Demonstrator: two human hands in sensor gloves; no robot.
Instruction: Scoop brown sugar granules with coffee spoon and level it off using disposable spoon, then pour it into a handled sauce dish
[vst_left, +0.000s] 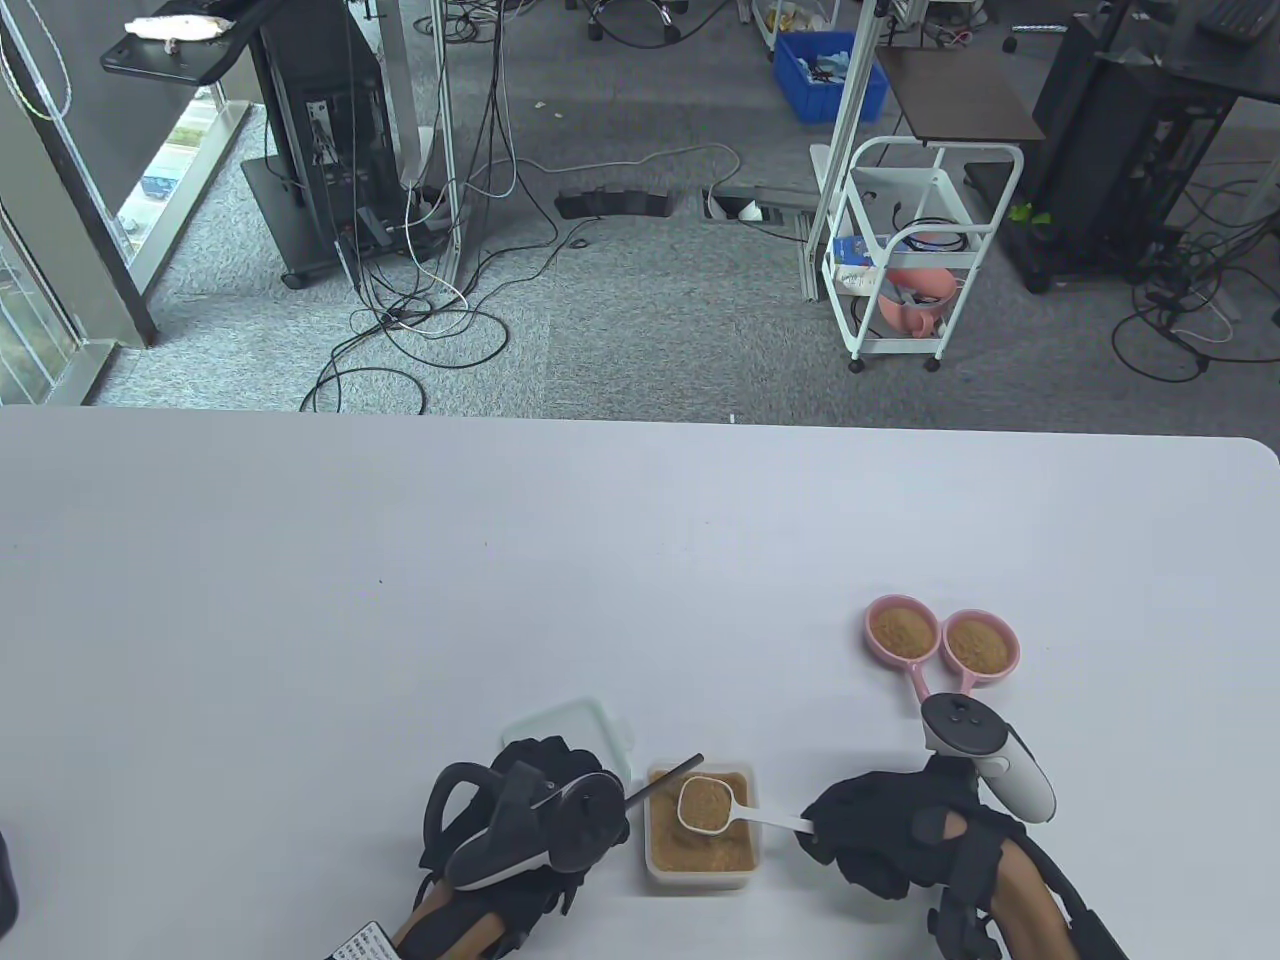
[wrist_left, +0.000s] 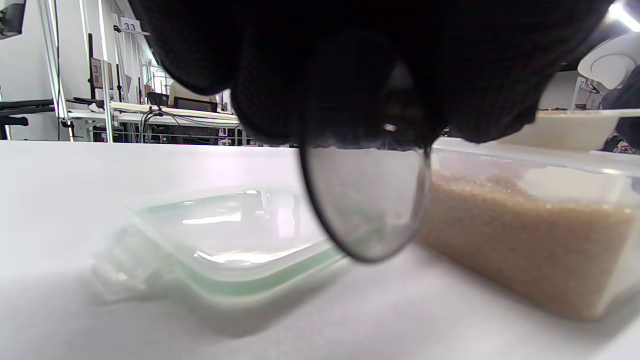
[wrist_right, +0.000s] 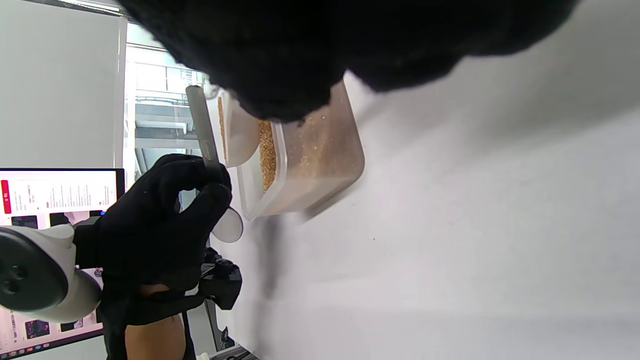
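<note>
The right hand pinches the white handle of the coffee spoon, grip clamped on it, and holds the bowl, heaped with brown sugar, over the open tub of sugar near the front edge of the bench. The left hand has its fingers curled round the disposable spoon, a clear smoky plastic one, gripped near the bowl. In the left wrist view the bowl hangs down below the fingers, just beside the tub's wall and above the bench. In the table view the dark handle sticks out toward the right, its tip over the tub's far left corner and close to the coffee spoon's bowl; whether the two touch cannot be told. The tub's clear lid with a green rim lies flat on the bench behind the left hand. Well to the right and farther back stand two pink sauce dishes side by side, rims touching, both holding sugar, their handles pointing toward the right hand
</note>
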